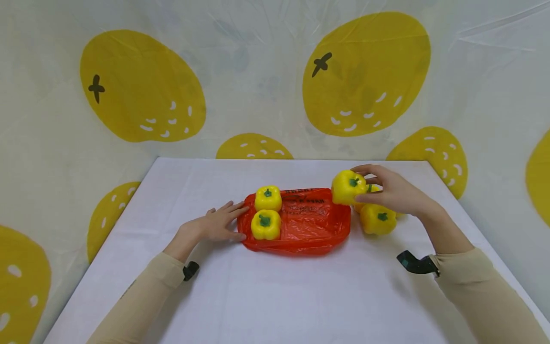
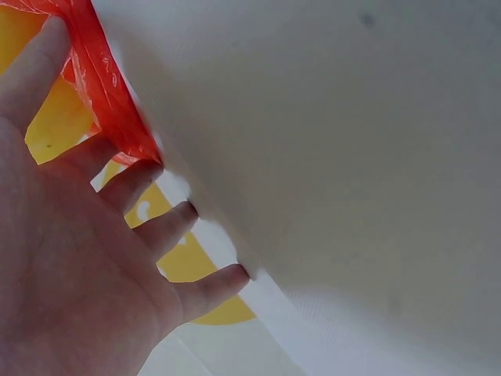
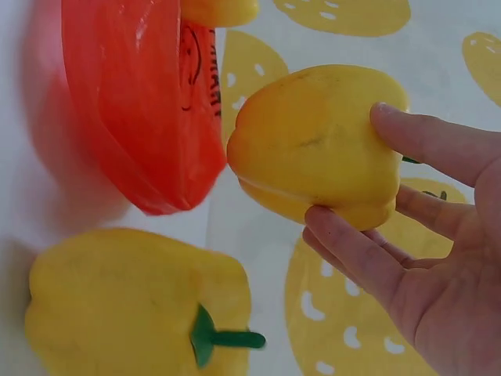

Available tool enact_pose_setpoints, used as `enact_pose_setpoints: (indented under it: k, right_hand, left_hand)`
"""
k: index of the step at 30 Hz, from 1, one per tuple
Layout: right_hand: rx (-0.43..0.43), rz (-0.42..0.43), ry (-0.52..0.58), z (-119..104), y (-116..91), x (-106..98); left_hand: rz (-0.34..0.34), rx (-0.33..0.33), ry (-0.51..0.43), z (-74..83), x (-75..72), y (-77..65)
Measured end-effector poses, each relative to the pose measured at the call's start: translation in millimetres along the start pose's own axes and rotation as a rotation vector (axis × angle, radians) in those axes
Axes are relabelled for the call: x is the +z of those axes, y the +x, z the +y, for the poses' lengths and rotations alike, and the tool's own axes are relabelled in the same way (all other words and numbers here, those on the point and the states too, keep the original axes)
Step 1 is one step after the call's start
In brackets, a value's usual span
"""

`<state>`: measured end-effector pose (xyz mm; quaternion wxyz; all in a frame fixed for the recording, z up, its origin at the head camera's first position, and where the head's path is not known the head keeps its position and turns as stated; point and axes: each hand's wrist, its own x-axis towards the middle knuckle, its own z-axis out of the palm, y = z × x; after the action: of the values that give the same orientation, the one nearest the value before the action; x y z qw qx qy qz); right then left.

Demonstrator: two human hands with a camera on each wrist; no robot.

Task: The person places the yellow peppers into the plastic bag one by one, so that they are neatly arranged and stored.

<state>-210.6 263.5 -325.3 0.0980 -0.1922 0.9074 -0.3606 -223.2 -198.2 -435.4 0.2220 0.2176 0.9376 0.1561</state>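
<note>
A red plastic bag [image 1: 307, 229] lies on the table, spread open. Two yellow bell peppers stand at its left end, the rear pepper [image 1: 268, 199] behind the front pepper [image 1: 265, 228]. My left hand [image 1: 216, 223] rests at the bag's left edge with fingers spread; in the left wrist view its thumb touches the red plastic [image 2: 106, 78]. Above the bag's right end, my right hand [image 1: 394, 190] grips another yellow bell pepper [image 3: 313, 141] between thumb and fingers, its green stem turned toward the palm.
Right of the bag, more yellow peppers sit close together, one pepper [image 1: 377, 220] in front and others partly hidden behind it and my right hand. A white cloth covers the table [image 1: 275, 296]. Behind it hangs a pale curtain [image 1: 258, 95] printed with yellow fruit.
</note>
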Motion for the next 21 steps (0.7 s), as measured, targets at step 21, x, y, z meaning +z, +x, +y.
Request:
enact_pose_setpoints:
  k: [21]
  right_hand:
    - [-0.043, -0.021, 0.037, -2, 35, 57]
  left_hand:
    - [-0.005, 0.011, 0.0, 2.6, -1.3, 0.2]
